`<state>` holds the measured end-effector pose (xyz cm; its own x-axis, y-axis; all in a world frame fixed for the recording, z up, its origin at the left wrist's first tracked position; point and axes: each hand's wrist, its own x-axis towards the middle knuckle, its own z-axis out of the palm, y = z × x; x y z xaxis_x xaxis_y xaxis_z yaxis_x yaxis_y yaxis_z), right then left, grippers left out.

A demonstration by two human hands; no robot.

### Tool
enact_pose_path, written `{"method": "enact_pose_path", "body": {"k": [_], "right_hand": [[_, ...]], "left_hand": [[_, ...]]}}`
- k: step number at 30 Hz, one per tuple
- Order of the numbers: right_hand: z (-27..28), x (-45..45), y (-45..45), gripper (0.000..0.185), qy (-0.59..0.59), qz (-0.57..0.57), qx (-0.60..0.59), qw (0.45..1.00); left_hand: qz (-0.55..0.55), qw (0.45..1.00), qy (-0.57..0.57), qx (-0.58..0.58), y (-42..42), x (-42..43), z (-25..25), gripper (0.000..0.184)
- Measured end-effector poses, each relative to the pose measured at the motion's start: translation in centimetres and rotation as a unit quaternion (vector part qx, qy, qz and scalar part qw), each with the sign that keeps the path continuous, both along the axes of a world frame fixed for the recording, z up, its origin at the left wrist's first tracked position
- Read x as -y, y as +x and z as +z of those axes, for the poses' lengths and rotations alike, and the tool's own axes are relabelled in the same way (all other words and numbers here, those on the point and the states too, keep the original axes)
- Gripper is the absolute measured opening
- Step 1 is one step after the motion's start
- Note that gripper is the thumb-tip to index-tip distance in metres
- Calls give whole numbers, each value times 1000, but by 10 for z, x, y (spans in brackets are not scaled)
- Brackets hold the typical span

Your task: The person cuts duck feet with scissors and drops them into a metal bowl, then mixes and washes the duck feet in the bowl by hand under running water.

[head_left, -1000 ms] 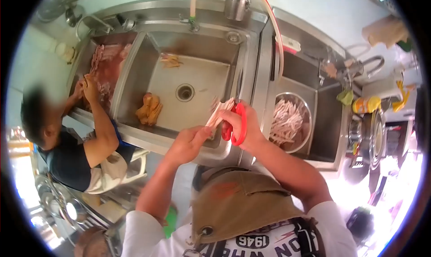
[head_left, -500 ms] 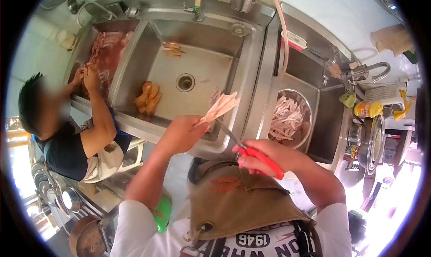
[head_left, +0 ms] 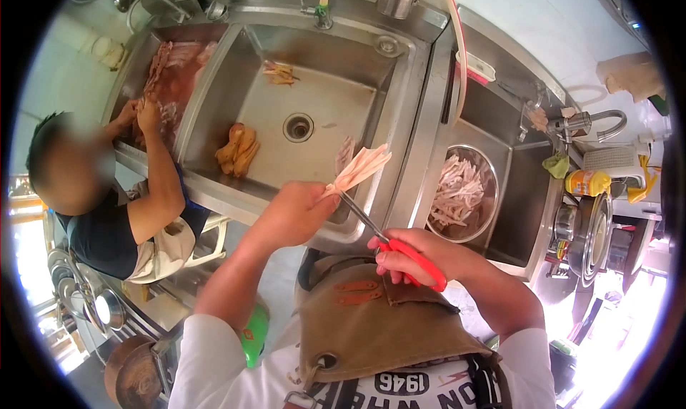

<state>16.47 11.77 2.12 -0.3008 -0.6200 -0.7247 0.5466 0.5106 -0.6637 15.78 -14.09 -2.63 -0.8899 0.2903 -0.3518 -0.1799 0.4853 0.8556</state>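
One pale, fanned bundle of strips (head_left: 363, 167) above the near right corner of the middle sink (head_left: 268, 141), pinched at its lower end between thumb and fingers of the left hand (head_left: 299, 212), loose ends spread up and to the right. Curled around the handles of red-handled scissors (head_left: 413, 261), the right hand (head_left: 436, 248), lower and nearer the apron (head_left: 386, 323). Scissor blades pointing up and left, tips at the underside of the bundle close to the left thumb; hard to tell from this angle, touching or only just beneath.

In the middle sink: a cluster of plump yellow pieces (head_left: 237, 150) near the left wall, a smaller yellow bunch (head_left: 280, 73) toward the back, a round drain (head_left: 298, 127) between them and the right side, and a pale piece (head_left: 345, 154) just behind the bundle.

To the right, inside another sink (head_left: 525, 195), a round metal bowl (head_left: 494, 195) heaped with pale strips (head_left: 456, 191). To the left, reddish liquid and meat (head_left: 175, 77) in a narrower basin (head_left: 206, 98), with a seated co-worker (head_left: 107, 230) beside it, both hands (head_left: 148, 116) close together over its near edge.
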Motion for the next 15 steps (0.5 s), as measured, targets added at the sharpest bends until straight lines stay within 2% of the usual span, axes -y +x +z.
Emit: {"method": "enact_pose_path", "body": {"k": [4, 15], "right_hand": [[-1, 0, 0, 50, -4, -9, -3, 1000], [-8, -3, 0, 45, -26, -39, -6, 999]], "left_hand": [[0, 1000, -5, 29, -1, -3, 3, 28], [-14, 999, -45, 14, -8, -7, 10, 32]]}}
